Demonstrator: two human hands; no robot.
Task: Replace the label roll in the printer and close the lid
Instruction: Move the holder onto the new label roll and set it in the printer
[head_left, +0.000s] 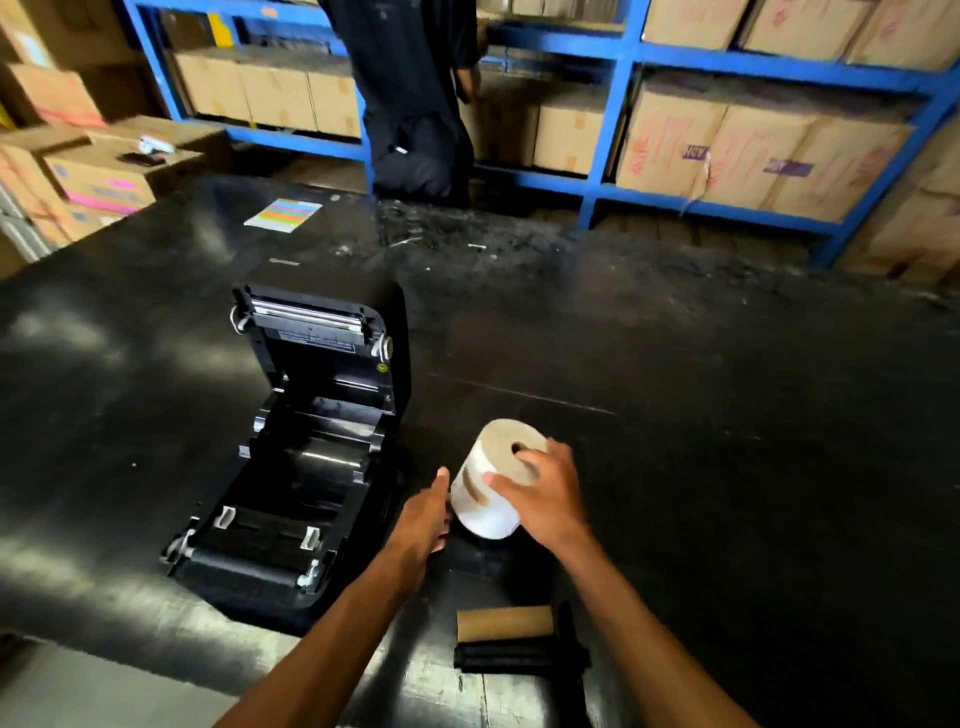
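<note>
A black tabletop (727, 441) fills most of the view, and a wide stretch of it to the right of the label roll (493, 483) is left bare as far as the far edge. The near edge runs lower left, just below the printer (296, 467). The printer is set left of centre with its lid (322, 322) swung up and back, so the roll bay is exposed. The label roll is held tilted just right of the printer, its cardboard end turned upward. It is gripped by the right hand (545, 499), whose fingers are wrapped over the upper end near the core hole. The left hand (423, 519) is spread flat, fingers together, with its fingertips at the roll's lower left side; contact cannot be judged. Nearer the viewer, a bare cardboard core (504, 622) is laid beside a black spindle (519, 657). A coloured card (283, 214) is seen at the far side. Behind the tabletop, a person in dark clothes (410, 93) is stood at blue shelving (623, 57) stacked with cardboard boxes (753, 150).
</note>
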